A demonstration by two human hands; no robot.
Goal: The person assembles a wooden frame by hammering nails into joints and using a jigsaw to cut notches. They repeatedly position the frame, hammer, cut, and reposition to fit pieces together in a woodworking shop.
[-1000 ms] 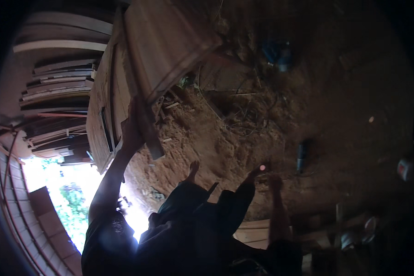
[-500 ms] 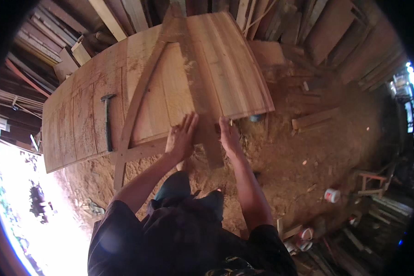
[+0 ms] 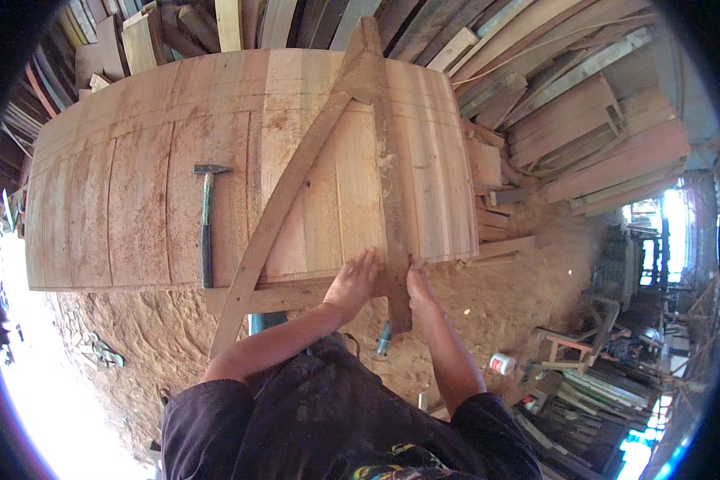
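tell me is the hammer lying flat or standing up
Lying flat: the hammer rests lengthwise on the wooden panel, head away from the person, untouched.

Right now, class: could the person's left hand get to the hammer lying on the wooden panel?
Probably yes. The left hand rests at the panel's near edge; the hammer lies to its left, with only a low slanted batten to reach over.
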